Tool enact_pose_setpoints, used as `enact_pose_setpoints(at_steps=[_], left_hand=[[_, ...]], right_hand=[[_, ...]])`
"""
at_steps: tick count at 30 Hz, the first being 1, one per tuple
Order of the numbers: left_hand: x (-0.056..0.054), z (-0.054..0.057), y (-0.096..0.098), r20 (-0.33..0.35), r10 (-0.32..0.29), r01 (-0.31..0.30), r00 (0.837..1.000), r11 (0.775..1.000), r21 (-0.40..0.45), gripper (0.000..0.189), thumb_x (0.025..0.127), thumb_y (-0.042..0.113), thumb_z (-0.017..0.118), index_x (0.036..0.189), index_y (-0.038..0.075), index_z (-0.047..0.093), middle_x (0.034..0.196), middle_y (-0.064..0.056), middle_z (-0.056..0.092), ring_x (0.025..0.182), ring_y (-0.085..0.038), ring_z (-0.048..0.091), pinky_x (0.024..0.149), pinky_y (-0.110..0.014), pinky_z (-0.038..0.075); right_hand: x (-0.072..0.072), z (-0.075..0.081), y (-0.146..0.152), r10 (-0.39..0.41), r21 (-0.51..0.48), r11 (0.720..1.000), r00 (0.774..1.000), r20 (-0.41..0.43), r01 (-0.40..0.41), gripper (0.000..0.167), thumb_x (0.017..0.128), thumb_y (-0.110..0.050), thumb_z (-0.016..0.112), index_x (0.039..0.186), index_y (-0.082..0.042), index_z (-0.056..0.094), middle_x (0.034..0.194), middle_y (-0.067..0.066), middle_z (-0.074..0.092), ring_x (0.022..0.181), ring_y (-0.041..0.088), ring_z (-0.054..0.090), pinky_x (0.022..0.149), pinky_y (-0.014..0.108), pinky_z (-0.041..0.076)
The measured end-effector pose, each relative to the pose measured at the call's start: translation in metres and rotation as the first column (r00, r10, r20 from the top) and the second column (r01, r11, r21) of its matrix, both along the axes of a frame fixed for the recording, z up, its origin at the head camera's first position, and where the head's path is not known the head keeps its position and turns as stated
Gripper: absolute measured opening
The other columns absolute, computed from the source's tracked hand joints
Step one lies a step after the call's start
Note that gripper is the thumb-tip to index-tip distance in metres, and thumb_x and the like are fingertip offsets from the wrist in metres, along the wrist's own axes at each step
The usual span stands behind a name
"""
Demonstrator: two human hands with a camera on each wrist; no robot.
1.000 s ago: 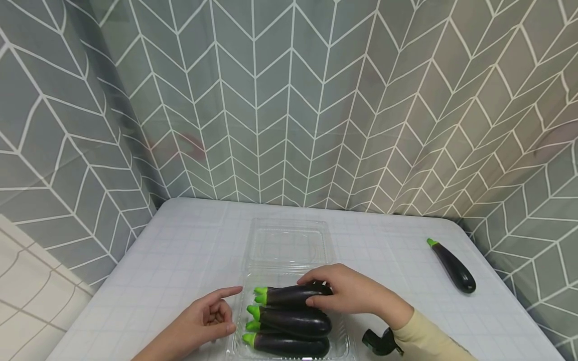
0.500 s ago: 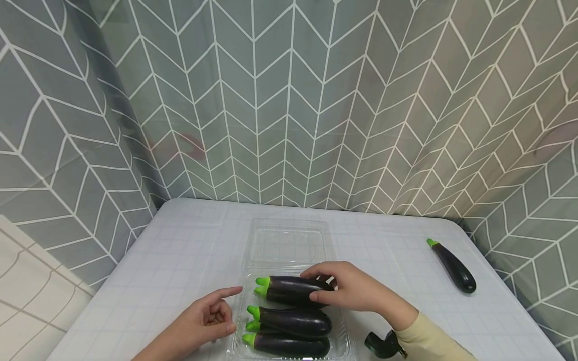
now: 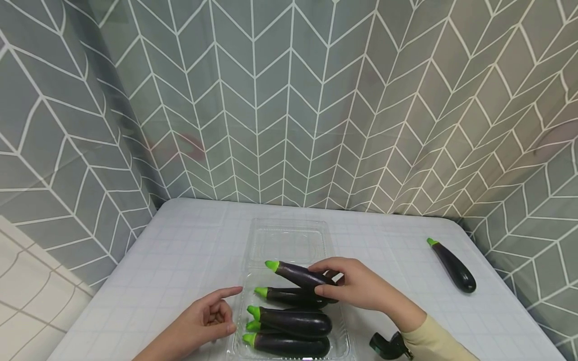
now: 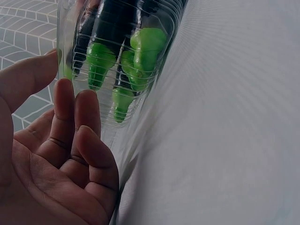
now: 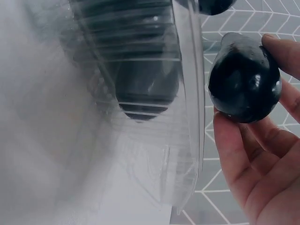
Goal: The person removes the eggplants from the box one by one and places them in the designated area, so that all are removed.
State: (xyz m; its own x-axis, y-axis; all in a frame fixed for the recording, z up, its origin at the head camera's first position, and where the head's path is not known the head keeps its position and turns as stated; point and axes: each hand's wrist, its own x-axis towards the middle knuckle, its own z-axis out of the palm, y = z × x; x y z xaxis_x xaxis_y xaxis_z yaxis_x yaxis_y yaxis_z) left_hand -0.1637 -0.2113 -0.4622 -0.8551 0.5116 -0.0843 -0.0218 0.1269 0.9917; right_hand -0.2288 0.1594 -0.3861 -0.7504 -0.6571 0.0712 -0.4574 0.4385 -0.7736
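Observation:
My right hand [image 3: 356, 283] grips a dark eggplant [image 3: 295, 275] by its thick end, thumb on one side and fingers on the other. Its green stem points left, raised over the other eggplants. In the right wrist view the held eggplant [image 5: 246, 79] shows its rounded end, above the rim of the clear plastic container [image 5: 199, 117]. Several eggplants [image 3: 293, 321] lie side by side in that container, green stems [image 4: 101, 65] to the left. My left hand [image 3: 203, 318] is at the container's left side, index finger extended to the rim and the other fingers loosely bent.
The container's clear lid [image 3: 289, 243] lies folded back behind it. Another eggplant [image 3: 453, 268] rests at the table's right side. A small black object [image 3: 388, 346] is by the right sleeve [image 3: 433, 338]. A patterned curtain [image 3: 289, 125] surrounds the white-covered table [image 3: 189, 240].
My right hand has lifted one eggplant up and away from the pile, its stem end now tilted upward, uncovering the eggplant below. My left hand has stayed in place.

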Motion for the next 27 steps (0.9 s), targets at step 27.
enact_pose_setpoints(at_steps=[27], left_hand=[[0.001, 0.001, 0.001, -0.010, -0.005, 0.005, 1.000, 1.000, 0.011, 0.065, 0.096, 0.011, 0.065, 0.151, -0.002, 0.032, 0.093, -0.012, 0.061, 0.079, -0.013, 0.057, 0.071, -0.026, 0.050]], right_hand=[[0.002, -0.002, 0.045, -0.219, 0.005, 0.976, 0.976, 0.008, 0.219, 0.039, 0.093, -0.036, 0.071, 0.128, -0.022, 0.063, 0.117, 0.001, 0.064, 0.099, 0.024, 0.063, 0.071, 0.032, 0.055]])
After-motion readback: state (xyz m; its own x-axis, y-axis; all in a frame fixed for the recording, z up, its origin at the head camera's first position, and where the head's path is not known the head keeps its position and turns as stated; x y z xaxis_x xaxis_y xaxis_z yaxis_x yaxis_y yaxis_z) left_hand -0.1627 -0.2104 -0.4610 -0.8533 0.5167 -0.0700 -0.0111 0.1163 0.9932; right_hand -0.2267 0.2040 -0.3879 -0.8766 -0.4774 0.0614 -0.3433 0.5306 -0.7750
